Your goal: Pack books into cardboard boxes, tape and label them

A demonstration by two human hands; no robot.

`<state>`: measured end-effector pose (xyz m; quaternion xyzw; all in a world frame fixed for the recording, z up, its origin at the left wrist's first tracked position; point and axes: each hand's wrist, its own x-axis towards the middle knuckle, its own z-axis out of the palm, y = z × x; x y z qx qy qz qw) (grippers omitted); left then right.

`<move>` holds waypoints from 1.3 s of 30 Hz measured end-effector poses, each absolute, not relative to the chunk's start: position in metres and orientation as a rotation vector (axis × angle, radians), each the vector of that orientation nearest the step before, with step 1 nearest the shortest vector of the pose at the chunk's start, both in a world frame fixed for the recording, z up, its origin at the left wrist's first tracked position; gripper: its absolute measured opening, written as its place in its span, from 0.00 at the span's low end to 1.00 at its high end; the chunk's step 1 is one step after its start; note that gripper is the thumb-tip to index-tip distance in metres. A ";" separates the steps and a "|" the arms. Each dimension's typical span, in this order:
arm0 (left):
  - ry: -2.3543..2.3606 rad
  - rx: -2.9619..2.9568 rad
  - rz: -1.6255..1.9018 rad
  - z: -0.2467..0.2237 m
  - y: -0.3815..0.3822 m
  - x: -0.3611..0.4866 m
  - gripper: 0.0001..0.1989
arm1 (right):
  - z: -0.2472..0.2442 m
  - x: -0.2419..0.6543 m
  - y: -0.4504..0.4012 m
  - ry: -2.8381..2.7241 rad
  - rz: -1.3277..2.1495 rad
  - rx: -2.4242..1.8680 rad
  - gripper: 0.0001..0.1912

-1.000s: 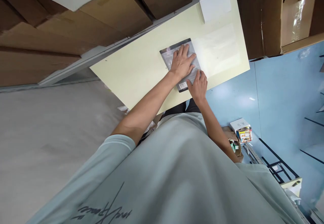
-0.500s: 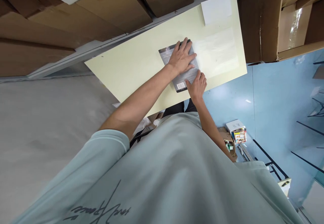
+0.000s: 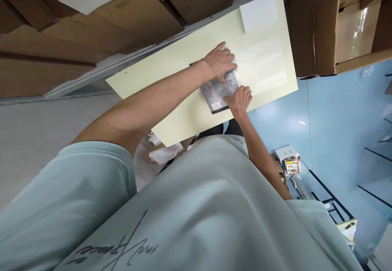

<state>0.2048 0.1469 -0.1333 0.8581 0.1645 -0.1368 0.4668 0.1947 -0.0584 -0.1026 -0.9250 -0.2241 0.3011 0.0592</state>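
A thin, dark grey book (image 3: 214, 93) lies on a pale yellow board (image 3: 183, 116), its barcode at the near edge. My left hand (image 3: 221, 63) reaches across the book's far part with the fingers spread and slightly bent, their tips past its far right edge. That palm hides much of the upper half of the book. At the right edge, my right hand (image 3: 240, 101) has its thumb over the cover and its other fingers curled beside it. To the right of the book, a glossy translucent sheet (image 3: 265, 65) lies flat on the board.
A white sheet (image 3: 259, 12) sits at the board's far right corner. Cardboard boxes (image 3: 137, 14) line the far side, and an open carton (image 3: 312, 30) stands at the right. Lower right, a white box (image 3: 286, 152) is by small colourful packages (image 3: 292, 165) above the blue floor (image 3: 275, 120).
My left hand has shifted slightly and turned toward the right, its fingers now more bent, and the left elbow has swung outward. My right hand stays at the book's edge.
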 end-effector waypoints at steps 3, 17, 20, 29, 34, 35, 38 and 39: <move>0.424 2.100 -0.384 -0.131 0.154 0.209 0.21 | -0.100 0.191 -0.063 -0.648 0.971 -2.767 0.35; 0.423 2.098 -0.238 -0.110 0.122 0.185 0.36 | -0.123 0.256 -0.135 -0.743 0.576 -2.647 0.33; 0.440 2.081 -0.189 -0.109 0.100 0.194 0.35 | -0.137 0.330 -0.153 -0.543 0.385 -2.738 0.30; 0.676 1.936 0.023 -0.103 0.072 0.285 0.22 | -0.136 0.399 -0.147 -0.375 0.480 -2.598 0.05; 0.879 1.894 0.003 -0.051 0.052 0.299 0.22 | -0.065 0.356 -0.138 -0.735 0.437 -2.127 0.06; 0.903 1.881 0.013 -0.037 0.048 0.292 0.20 | -0.047 0.341 -0.135 -0.807 0.480 -2.049 0.06; 0.999 1.828 0.103 -0.004 0.044 0.245 0.09 | -0.001 0.290 -0.124 -0.974 0.642 -1.876 0.08; 1.060 1.799 0.149 0.001 0.044 0.222 0.05 | 0.008 0.274 -0.120 -1.028 0.725 -1.804 0.08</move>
